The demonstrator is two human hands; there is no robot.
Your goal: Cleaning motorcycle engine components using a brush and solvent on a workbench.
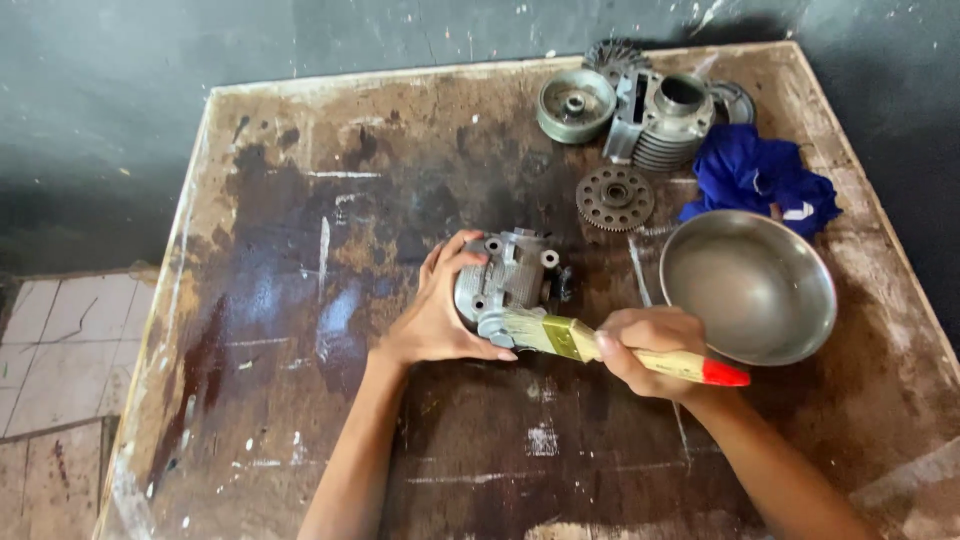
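Both forearms enter from the near edge of the stained wooden table (pixel 300 400). Right hand (pixel 650 350) is closed around the wooden handle of a paintbrush (pixel 600 345), gripping close behind the ferrule so that the red handle tip projects past the wrist; this short grip places the bristles directly against the part. Left hand (pixel 435 320) is cupped about the left side of a grey metal engine casting (pixel 510 285), fingers curled over its top, thumb underneath; it steadies the casting on the table, just left of the right hand, with the brushed face turned toward the bristles.

Immediately beyond the right hand sits a steel bowl (pixel 750 285), within easy reach of the brush. Farther from both hands, at the far edge, lie a toothed sprocket (pixel 615 198), a finned cylinder (pixel 665 120), a round flywheel-like part (pixel 575 105) and a blue rag (pixel 760 180), grouped apart from the working area.
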